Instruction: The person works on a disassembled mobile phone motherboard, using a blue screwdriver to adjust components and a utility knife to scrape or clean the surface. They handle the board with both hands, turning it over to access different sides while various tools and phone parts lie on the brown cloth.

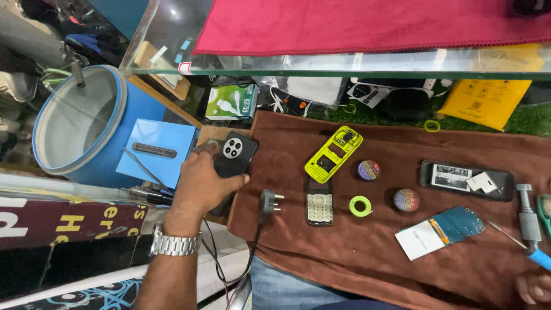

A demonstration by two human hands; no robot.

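Note:
My left hand [202,182] grips a black smartphone [234,152], back side up with its round camera cluster showing, at the left edge of the brown cloth [344,252]. A metal watch [174,243] sits on that wrist. Only the fingertips of my right hand [534,288] show at the bottom right corner, close to a blue-handled tool [534,241]; whether it holds anything is hidden. On the cloth lie a yellow-green phone frame [333,153], a keypad phone [319,206] and a blue circuit board [453,225].
A black plug [268,202] with cable lies by the cloth's left edge. Two solder reels [368,170] [406,200], a green tape ring [360,205] and a black phone [465,180] sit on the cloth. A blue barrel [80,123] stands left; a glass shelf [344,62] with red cloth hangs above.

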